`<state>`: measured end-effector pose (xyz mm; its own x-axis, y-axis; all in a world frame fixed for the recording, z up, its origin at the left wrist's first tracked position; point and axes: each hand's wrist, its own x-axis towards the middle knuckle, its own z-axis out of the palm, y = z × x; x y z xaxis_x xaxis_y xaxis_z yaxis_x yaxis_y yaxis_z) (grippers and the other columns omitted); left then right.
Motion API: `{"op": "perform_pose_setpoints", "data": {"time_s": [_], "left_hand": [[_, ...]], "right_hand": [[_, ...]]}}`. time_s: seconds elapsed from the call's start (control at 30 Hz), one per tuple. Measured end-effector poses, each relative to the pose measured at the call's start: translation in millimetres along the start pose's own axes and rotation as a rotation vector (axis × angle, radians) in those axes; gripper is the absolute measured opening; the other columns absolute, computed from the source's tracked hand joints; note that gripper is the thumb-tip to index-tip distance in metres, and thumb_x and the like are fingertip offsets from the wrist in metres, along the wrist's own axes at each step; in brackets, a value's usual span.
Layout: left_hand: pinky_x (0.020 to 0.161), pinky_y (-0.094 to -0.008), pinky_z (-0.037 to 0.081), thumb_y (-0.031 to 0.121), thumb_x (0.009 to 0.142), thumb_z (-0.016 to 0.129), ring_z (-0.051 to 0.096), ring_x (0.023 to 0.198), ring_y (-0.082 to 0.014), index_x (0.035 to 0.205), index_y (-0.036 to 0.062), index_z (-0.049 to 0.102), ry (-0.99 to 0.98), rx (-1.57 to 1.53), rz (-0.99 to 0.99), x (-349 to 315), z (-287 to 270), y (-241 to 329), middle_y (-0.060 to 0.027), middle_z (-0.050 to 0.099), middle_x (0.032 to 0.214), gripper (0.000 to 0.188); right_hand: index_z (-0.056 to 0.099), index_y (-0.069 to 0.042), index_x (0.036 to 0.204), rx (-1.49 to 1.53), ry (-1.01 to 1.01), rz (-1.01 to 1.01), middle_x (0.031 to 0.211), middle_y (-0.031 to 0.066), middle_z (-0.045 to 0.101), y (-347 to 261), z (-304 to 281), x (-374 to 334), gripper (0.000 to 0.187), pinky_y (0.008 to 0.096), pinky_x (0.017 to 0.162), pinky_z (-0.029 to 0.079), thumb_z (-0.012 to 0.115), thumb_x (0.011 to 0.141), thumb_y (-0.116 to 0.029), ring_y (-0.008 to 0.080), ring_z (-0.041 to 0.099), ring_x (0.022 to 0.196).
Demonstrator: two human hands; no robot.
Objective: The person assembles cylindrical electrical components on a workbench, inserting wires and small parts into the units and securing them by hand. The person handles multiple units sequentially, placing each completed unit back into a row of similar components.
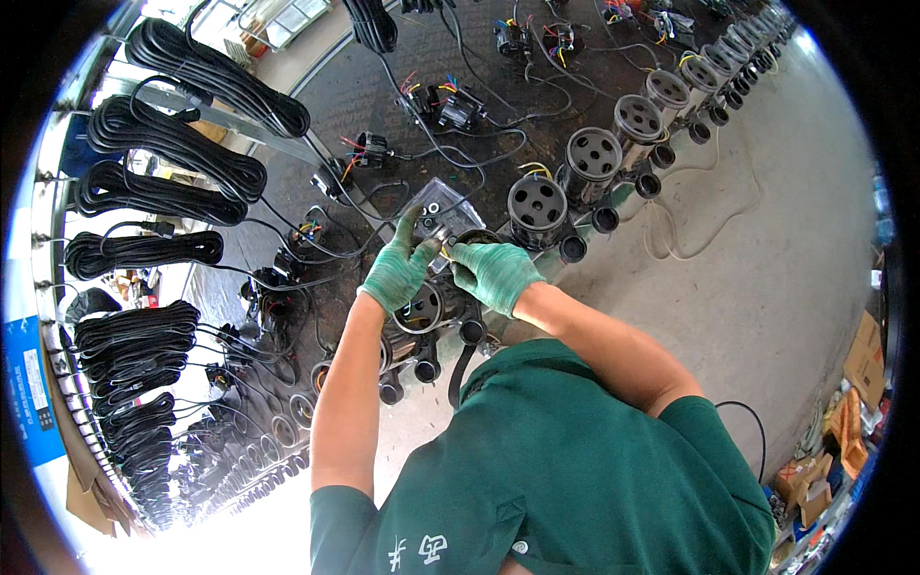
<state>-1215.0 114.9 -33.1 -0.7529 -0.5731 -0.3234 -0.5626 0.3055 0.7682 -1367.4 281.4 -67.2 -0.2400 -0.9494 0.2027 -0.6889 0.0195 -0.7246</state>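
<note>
Green knit gloves cover both hands, which meet over the edge of a dark workbench. With index finger stretched and thumb bent, my left hand (399, 268) grips a small silvery metal piece (441, 233). My right hand (496, 275) has its fingertips pinched together beside that piece, close to a short yellow wire; what they hold is hidden. Just behind the right fingers shows the dark rim of a cylindrical housing (478, 236). A clear plastic tray (458, 199) with small rings lies beyond my left fingertips. Below the hands stands another housing with a holed top (419, 309).
A row of metal cylinders with holed tops (537, 203) and black side pipes runs along the bench edge to the far right. Coiled black cables (182, 192) hang at left. Wired black connectors (462, 108) and loose leads lie across the bench. Cardboard boxes (803, 484) stand at right.
</note>
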Motion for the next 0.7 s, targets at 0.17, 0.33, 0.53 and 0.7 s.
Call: {"op": "perform_pose_setpoints", "data": {"time_s": [0.17,0.33,0.53,0.7], "left_hand": [[0.088,-0.038,0.054,0.032,0.105,0.067,0.067,0.09,-0.023,0.171,0.0162,0.023,-0.047,0.025,-0.02,-1,-3,6,-0.0169,0.073,0.105,0.08],[0.093,-0.0367,0.054,0.029,0.104,0.068,0.068,0.097,-0.0238,0.171,0.014,0.022,-0.105,0.017,-0.009,-5,-4,18,-0.0167,0.073,0.112,0.082],[0.11,-0.0363,0.049,0.025,0.09,0.084,0.062,0.127,-0.0272,0.168,0.0078,0.025,-0.149,-0.185,0.106,1,7,-5,-0.0195,0.062,0.14,0.1],[0.115,-0.0407,0.049,0.018,0.073,0.093,0.057,0.134,-0.0299,0.166,0.0079,0.031,-0.141,0.093,0.243,1,9,21,-0.0192,0.054,0.146,0.113]], "right_hand": [[0.072,-0.013,0.115,-0.007,-0.03,0.073,0.089,0.017,0.074,-2,-5,3,0.021,0.0526,0.067,0.056,0.07,0.098,-0.026,0.0417,0.072,0.078],[0.071,-0.011,0.111,-0.018,-0.02,0.1,0.089,0.0178,0.074,-1,-3,4,0.02,0.0535,0.068,0.056,0.068,0.1,-0.027,0.0427,0.072,0.079],[0.07,-0.01,0.114,0.013,-0.197,0.281,0.098,0.0196,0.076,3,-4,6,0.031,0.056,0.08,0.057,0.066,0.101,-0.038,0.0433,0.073,0.094],[0.072,-0.005,0.109,0.14,-0.16,0.316,0.097,0.0241,0.075,17,1,-12,0.033,0.0542,0.082,0.056,0.073,0.097,-0.036,0.0457,0.072,0.096]]}}
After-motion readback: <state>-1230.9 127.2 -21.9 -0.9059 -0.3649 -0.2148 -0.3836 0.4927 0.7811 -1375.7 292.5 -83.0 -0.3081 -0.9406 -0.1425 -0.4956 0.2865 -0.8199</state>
